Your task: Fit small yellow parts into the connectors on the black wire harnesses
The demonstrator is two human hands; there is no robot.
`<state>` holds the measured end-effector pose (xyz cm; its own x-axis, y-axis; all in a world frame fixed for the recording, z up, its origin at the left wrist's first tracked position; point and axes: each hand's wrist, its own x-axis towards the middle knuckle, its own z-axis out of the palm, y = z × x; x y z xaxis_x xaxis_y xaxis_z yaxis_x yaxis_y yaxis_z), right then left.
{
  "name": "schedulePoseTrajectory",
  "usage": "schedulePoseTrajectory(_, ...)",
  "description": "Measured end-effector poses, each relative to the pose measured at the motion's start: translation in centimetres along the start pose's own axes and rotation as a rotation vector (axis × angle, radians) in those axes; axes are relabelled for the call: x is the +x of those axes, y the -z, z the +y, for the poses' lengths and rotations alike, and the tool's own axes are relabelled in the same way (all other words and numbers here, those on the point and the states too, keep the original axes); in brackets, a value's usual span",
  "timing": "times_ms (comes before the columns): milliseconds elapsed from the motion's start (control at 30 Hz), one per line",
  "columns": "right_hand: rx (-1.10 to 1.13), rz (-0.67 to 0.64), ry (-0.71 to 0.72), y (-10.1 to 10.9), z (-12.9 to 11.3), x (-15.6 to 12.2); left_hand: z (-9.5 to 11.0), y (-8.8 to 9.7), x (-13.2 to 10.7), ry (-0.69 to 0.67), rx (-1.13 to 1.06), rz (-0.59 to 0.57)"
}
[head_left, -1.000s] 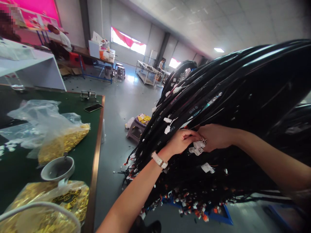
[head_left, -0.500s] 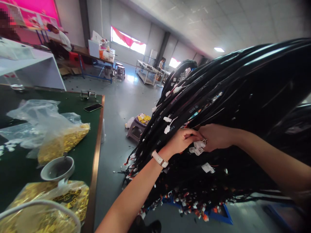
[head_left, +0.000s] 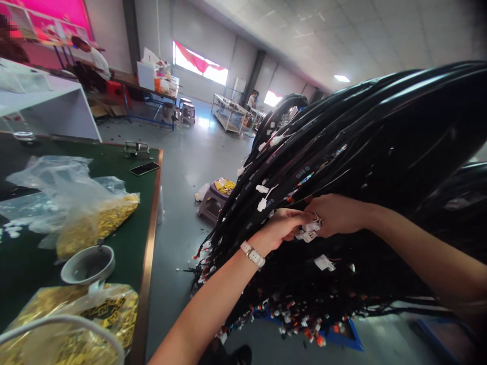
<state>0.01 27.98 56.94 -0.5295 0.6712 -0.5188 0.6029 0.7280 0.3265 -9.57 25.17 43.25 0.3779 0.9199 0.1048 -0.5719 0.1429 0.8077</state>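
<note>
A big hanging bundle of black cables (head_left: 361,137) fills the right half of the view, its ends tipped with white and red connectors. My left hand (head_left: 282,226), with a white watch on the wrist, is closed in a pinch against a cluster of white connectors (head_left: 310,230) in the bundle. My right hand (head_left: 337,215) meets it from the right, fingers curled around the same white connectors. Both hands touch each other at the cluster.
A green-topped table (head_left: 125,213) on the left carries clear bags of gold terminals (head_left: 95,223), a grey bowl (head_left: 88,264) and a phone (head_left: 144,168). A small stool (head_left: 213,200) stands on the grey floor. People work at benches far back.
My left hand has shifted slightly lower and tightened on the connectors; the view moved a little to the right. Otherwise the hands stay at the same cluster.
</note>
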Motion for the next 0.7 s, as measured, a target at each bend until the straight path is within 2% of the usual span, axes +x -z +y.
schedulePoseTrajectory(167, 0.058, 0.001, 0.006, -0.27, 0.36, 0.09, -0.06, -0.74, 0.0, -0.051, 0.007, 0.093)
schedulePoseTrajectory(367, 0.088, 0.007, 0.052, -0.26, 0.35, 0.14, 0.0, -0.93, 0.05, -0.068, 0.03, 0.141)
schedulePoseTrajectory(700, 0.083, 0.021, 0.045, -0.27, 0.46, 0.12, -0.05, -0.99, 0.37, -0.081, 0.071, 0.189)
